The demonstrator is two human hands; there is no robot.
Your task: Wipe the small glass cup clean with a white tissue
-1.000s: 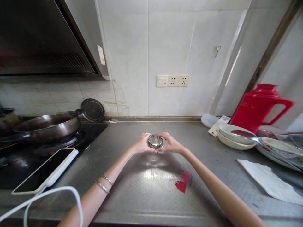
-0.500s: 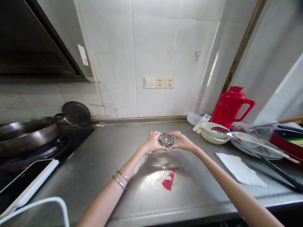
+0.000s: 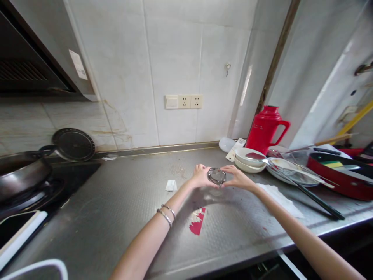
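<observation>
Above the metal counter, my left hand and my right hand hold a small round glass dish between them. The dish is clear with a greyish, patterned rim; its exact kind is hard to make out. Fingers and thumb of my left hand curve round its left side, those of my right hand round its right side. Left of my left hand lies a small folded white paper. A torn red scrap sits on the counter nearer to me.
At the right stand a red thermos jug, stacked white bowls, a plate with utensils and a red pan. A white paper sheet lies beside my right forearm. A pot stands on the stove at left.
The view has turned to the right. Both hands, with the glass dish, have shifted right over the counter, and the small folded white paper has come into fuller view.
</observation>
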